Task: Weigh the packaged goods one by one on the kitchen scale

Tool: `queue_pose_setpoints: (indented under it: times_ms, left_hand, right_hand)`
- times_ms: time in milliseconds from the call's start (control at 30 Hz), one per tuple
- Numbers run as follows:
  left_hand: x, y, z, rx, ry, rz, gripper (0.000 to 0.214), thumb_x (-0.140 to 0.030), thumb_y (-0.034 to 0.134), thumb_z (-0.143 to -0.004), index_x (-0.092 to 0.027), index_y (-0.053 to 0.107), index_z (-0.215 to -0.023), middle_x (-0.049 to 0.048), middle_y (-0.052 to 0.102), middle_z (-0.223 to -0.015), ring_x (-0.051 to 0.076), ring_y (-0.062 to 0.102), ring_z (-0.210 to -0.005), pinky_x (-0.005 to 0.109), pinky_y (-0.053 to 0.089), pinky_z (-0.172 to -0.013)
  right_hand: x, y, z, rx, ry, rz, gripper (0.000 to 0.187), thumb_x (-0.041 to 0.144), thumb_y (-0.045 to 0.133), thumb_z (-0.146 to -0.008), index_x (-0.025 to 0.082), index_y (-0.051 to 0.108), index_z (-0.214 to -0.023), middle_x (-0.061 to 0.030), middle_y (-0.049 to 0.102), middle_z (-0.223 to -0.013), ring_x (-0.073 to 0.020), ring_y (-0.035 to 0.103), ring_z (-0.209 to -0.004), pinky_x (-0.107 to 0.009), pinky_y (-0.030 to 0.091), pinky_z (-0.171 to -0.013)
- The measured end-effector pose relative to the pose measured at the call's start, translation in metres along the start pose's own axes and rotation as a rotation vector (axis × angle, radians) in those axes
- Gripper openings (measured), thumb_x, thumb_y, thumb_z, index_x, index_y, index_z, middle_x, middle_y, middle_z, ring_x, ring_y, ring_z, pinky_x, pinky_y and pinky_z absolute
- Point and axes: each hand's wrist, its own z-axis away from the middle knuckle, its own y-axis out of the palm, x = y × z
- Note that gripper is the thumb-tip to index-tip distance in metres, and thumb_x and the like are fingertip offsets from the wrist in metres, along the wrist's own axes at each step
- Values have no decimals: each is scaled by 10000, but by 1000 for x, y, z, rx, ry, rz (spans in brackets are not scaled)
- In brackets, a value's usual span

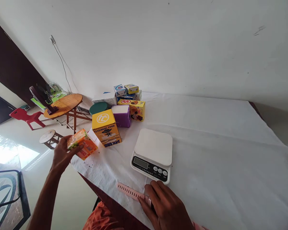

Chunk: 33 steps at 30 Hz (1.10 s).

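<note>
My left hand (63, 151) grips an orange plastic-wrapped pack (88, 147) at the table's left edge, thumb on its front. My right hand (168, 206) is near the front edge, with thumb and fingers closed round one end of a pink watch strap (129, 191). The strap's holed end lies flat on the cloth, while whatever is under my fingers is mostly hidden. Just beyond that hand sits a white kitchen scale (154, 147), its platform bare and its display (140, 163) blank. A yellow and orange box (107, 129) stands right of the pack.
Behind the yellow box are a purple pack (123, 119), a yellow biscuit box (140, 110), a green round lid (99, 108) and several small boxes. White cloth (218, 153) covers the table against the wall. A wooden table (67, 103), stool (47, 136) and red chair (27, 116) stand left.
</note>
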Motion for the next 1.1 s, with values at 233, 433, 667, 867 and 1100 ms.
queue_pose_setpoints:
  times_ms: [233, 433, 667, 867, 1100]
  left_hand:
    - [-2, 46, -3, 40, 163, -21, 702, -365, 925, -554, -215, 617, -1167, 63, 728, -1087, 271, 713, -979, 419, 579, -890]
    - [-14, 63, 13, 139, 226, -11, 619, -353, 893, -640, -225, 604, -1172, 50, 717, -1114, 260, 711, -997, 410, 581, -897]
    - [-12, 56, 13, 146, 202, 11, 631, -353, 895, -630, -215, 604, -1172, 44, 719, -1077, 256, 713, -976, 395, 581, -883]
    - [-1, 58, 7, -97, 169, -48, 681, -417, 890, -628, -212, 588, -1202, 61, 707, -1089, 257, 702, -987, 411, 578, -891]
    - [-8, 79, 19, -64, 303, -181, 689, -499, 844, -711, -236, 558, -1281, 73, 672, -1177, 263, 667, -1055, 446, 568, -935]
  right_hand:
    - [-1, 0, -2, 4, 13, -16, 149, 216, 503, -1020, 203, 525, -873, -19, 524, -778, -177, 480, -686, -306, 337, -642]
    - [0, 1, -2, -4, 14, -17, 153, 208, 502, -1020, 203, 532, -870, -21, 524, -781, -179, 482, -692, -307, 341, -660]
    - [0, 1, -1, 12, 25, -17, 156, 215, 487, -1024, 212, 530, -874, -16, 532, -775, -177, 496, -680, -307, 357, -646]
    - [0, 1, 0, 23, 32, -13, 126, 210, 500, -1014, 214, 535, -894, -23, 547, -794, -186, 504, -699, -318, 367, -655]
    - [0, 1, 1, 38, 34, -31, 100, 199, 513, -1008, 207, 535, -911, -27, 544, -812, -191, 496, -719, -321, 356, -670]
